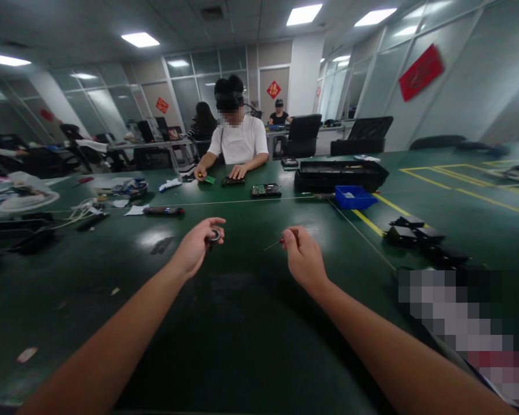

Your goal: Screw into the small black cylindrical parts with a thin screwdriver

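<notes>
My left hand (199, 245) is raised over the green table with the index finger stretched out. Held in its curled fingers is a small round part (215, 235) with a silvery rim and a dark body; its exact kind does not show. My right hand (301, 251) is closed around a small screwdriver (273, 245), whose thin shaft points left and whose red handle is mostly hidden by the fingers. A gap separates the two hands. Beyond them lies a hard drive (266, 190) with a green circuit board showing.
Across the table (242, 346), a person in a white shirt (242, 138) handles a green board (209, 180) and another drive (232, 181). A blue bin (355, 197) stands before a long black tray (339, 176). Black blocks (415, 233) sit right; cables (80, 213) and a dark cylindrical tool (163, 211) lie left.
</notes>
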`<state>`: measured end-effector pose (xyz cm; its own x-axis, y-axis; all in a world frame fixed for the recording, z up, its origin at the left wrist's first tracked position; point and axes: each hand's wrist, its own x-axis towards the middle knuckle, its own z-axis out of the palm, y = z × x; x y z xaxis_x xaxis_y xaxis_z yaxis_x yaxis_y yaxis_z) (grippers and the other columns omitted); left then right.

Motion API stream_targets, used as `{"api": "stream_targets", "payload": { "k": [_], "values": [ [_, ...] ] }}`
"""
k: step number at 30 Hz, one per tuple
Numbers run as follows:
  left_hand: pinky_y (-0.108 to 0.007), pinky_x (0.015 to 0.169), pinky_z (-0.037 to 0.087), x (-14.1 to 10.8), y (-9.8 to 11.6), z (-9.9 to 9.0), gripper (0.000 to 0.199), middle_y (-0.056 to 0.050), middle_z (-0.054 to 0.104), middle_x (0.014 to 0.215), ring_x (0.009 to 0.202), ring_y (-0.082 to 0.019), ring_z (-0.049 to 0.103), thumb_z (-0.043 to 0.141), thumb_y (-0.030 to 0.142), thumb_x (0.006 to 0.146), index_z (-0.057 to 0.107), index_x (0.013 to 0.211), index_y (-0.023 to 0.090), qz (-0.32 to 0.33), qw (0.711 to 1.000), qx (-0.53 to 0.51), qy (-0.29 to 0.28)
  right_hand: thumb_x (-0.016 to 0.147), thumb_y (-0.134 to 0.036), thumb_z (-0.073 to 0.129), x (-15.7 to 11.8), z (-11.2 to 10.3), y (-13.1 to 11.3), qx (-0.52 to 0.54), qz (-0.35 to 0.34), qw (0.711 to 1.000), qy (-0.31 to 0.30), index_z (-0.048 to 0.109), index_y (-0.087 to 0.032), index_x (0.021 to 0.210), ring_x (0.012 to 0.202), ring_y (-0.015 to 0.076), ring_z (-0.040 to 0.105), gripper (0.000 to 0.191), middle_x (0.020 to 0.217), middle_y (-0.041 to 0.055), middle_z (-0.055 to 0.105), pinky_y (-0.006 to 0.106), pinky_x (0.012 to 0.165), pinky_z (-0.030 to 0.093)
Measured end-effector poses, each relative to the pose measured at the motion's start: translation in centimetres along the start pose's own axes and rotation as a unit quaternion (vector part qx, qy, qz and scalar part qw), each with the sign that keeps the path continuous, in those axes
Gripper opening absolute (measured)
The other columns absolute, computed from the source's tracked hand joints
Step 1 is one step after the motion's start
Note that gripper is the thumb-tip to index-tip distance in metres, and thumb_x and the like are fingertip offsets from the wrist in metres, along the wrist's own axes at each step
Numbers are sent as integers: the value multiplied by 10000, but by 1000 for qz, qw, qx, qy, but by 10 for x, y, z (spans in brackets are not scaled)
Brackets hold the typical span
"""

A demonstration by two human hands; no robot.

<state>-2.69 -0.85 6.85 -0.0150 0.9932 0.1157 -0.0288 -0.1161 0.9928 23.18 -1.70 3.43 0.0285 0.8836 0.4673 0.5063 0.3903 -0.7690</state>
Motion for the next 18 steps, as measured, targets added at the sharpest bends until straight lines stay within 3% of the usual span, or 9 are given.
{"api": "stream_targets", "payload": {
  "k": [2, 5, 7, 10, 13, 18],
  "values": [
    [-325, 832, 458, -4, -7, 22, 462, -59, 619, 948, 857, -193, 584, 542, 157, 744, 582, 1203, 125, -4, 995, 91, -34, 1017, -459, 434, 0, 0, 1, 1, 0, 1000, -9, 601, -221, 980, 770, 210, 651, 294, 841, 48, 686, 334, 689, 455],
    [-359, 933, 457, -12, -25, 45, 590, -102, 631, 1146, 1003, -222, 599, 593, 89, 768, 497, 1348, 137, 1, 961, 268, -66, 1000, -426, 472, 0, 2, 3, 4, 3, 1000, -24, 610, -221, 1022, 798, 210, 657, 248, 890, 50, 698, 336, 709, 469],
    [-391, 1008, 439, -16, -38, 53, 518, -130, 616, 1245, 1113, -245, 586, 588, 108, 843, 509, 1354, 142, 28, 936, 343, -72, 994, -403, 484, 0, 3, 2, 6, 6, 999, -35, 624, -219, 1034, 796, 206, 657, 235, 895, 46, 704, 335, 711, 471],
    [-425, 1070, 412, -17, -56, 52, 358, -116, 629, 1272, 1196, -263, 562, 606, 170, 906, 611, 1264, 173, 89, 905, 407, -89, 981, -447, 509, 0, 4, 0, -13, 11, 998, -52, 651, -219, 905, 705, 196, 631, 279, 786, 28, 685, 330, 657, 449],
    [-465, 1078, 408, -10, -66, 43, 342, -85, 652, 1257, 1195, -271, 566, 643, 173, 901, 659, 1238, 226, 139, 880, 442, -109, 964, -474, 535, 0, 5, -2, -20, 20, 998, -55, 644, -221, 821, 662, 191, 614, 310, 724, 18, 667, 332, 641, 440],
    [-500, 1066, 423, -2, -77, 31, 505, -96, 659, 1270, 1194, -292, 582, 699, 193, 875, 589, 1366, 243, 140, 895, 417, -74, 960, -431, 523, -1, 6, -1, 49, 56, 997, -36, 657, -213, 917, 747, 203, 660, 259, 815, 41, 715, 346, 697, 489]
  ]
}}
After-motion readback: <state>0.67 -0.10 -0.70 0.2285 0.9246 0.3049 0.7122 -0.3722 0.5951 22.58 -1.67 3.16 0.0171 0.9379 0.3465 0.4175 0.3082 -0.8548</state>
